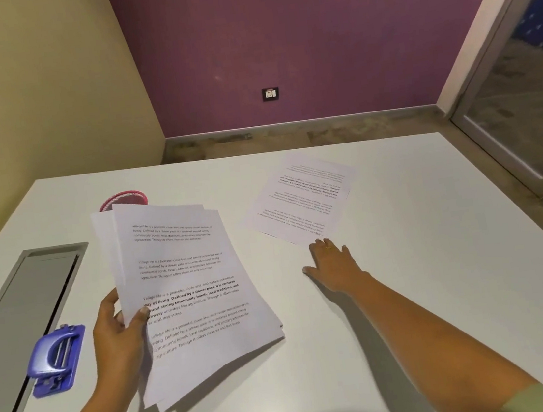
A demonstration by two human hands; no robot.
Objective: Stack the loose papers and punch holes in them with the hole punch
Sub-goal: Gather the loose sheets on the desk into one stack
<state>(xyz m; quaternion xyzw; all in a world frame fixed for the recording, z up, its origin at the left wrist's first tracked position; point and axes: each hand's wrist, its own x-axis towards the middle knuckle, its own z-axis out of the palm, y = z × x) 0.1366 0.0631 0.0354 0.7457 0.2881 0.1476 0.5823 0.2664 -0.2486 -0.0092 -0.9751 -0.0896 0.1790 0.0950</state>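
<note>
As your left hand [118,336] pinches it, stack of papers [192,295]: raised at 9 o'clock, long axis 11 to 5.
Loose sheet [300,198]: flat at 1 o'clock, axis 1 to 7.
Right hand [334,263]: fingers straight, tips at sheet's near corner.
Hole punch [55,358]: 8 o'clock.
Table [435,253]: white top stretches toward 3 o'clock edge.

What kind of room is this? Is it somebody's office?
Probably an office or study room: a big white desk with a cable slot, printed papers, a blue hole punch and a pink mesh cup.
</note>
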